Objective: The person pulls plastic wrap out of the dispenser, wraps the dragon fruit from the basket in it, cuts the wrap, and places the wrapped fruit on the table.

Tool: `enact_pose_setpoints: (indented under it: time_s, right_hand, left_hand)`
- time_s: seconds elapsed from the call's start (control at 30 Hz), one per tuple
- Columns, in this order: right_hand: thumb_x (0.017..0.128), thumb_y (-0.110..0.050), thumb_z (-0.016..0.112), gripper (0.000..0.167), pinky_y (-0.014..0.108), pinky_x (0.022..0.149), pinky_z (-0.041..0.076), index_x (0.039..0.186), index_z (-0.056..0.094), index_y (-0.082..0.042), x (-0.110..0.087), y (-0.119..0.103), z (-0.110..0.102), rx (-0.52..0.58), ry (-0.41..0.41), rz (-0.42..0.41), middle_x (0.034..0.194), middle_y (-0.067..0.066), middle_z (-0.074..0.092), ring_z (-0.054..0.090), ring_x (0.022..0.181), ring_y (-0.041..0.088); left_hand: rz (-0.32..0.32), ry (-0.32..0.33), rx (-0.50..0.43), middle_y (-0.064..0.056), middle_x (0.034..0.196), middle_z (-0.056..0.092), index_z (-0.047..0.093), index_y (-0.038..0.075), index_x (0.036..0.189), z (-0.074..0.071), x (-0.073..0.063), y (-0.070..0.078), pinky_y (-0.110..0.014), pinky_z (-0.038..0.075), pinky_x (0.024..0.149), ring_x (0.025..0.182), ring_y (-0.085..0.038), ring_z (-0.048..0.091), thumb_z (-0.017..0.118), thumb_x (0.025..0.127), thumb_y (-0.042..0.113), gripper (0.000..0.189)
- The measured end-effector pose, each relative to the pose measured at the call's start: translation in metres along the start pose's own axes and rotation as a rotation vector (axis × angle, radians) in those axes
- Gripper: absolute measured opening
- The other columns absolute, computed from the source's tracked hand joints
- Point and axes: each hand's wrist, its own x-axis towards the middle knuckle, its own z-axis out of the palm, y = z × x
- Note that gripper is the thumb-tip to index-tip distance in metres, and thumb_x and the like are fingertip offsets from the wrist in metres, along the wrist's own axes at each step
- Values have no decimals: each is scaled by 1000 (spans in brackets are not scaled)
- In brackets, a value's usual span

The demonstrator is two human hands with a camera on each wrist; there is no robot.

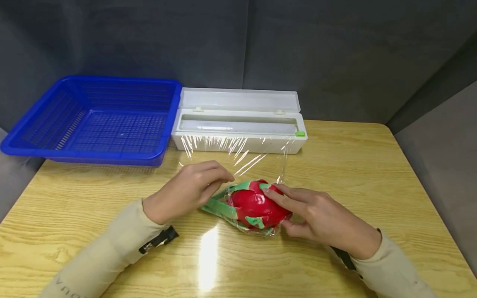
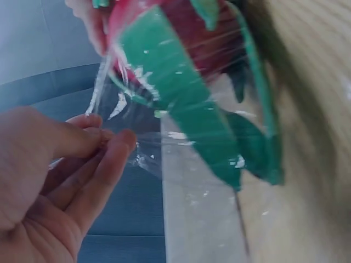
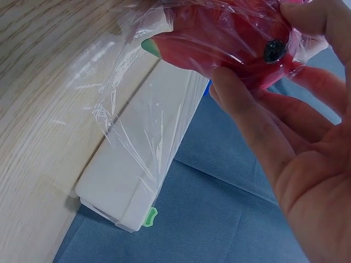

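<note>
A red dragon fruit [image 1: 250, 207] with green leafy scales lies on the table, partly covered in clear plastic wrap [image 1: 246, 161]. The film runs from the fruit back to a white wrap dispenser [image 1: 242, 142]. My right hand [image 1: 316, 213] grips the fruit's right end, thumb near, fingers over the top. In the left wrist view my left hand [image 2: 71, 175] pinches the film's edge between thumb and fingertips, beside the green leaf tips [image 2: 186, 109]. A dark round spot [image 3: 274, 51] shows at the fruit's end in the right wrist view.
At the back left stands a blue plastic basket [image 1: 156, 156] with nothing visible inside. Next to it, the dispenser's lid [image 1: 242, 99] is raised, showing the film roll [image 1: 238, 126]; a green slider [image 1: 300, 134] sits at its right end. A dark cloth [image 1: 335, 62] hangs behind the table.
</note>
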Motion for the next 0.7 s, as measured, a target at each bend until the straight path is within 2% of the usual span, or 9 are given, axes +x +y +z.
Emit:
enact_pose_setpoints:
  time_s: [0.17, 0.33, 0.5, 0.7]
  right_hand:
    - [73, -12, 86, 76, 29, 74, 65, 144, 61, -10, -1, 0, 1, -1, 10, -11, 128, 21, 72, 78, 99, 25]
    - [72, -11, 85, 76, 28, 73, 64, 144, 62, -10, 0, 1, 2, -12, 22, -26, 128, 21, 73, 78, 97, 25]
    - [73, -12, 85, 76, 26, 72, 64, 144, 61, -11, 0, 1, 2, -9, 13, -20, 128, 22, 72, 78, 95, 23]
    - [73, -12, 86, 76, 27, 74, 64, 144, 61, -10, -1, 0, 2, -7, 5, -13, 130, 21, 72, 78, 97, 23]
  left_hand:
    - [-43, -18, -50, -4, 103, 79, 77, 5, 106, 10, 0, -7, -25, 63, 85, 95, -14, 76, 67, 96, 1, 15]
    - [-79, -46, -58, -3, 105, 79, 77, 6, 108, 18, -1, -10, -24, 62, 85, 95, -12, 75, 65, 97, 3, 16]
    - [-76, -48, -62, -2, 102, 79, 75, 7, 107, 24, -3, -10, -23, 63, 82, 91, -9, 74, 67, 97, 5, 13]
    - [-99, -35, -136, -10, 110, 75, 66, 3, 113, 29, -4, -12, -17, 61, 82, 96, -16, 79, 70, 97, 8, 18]
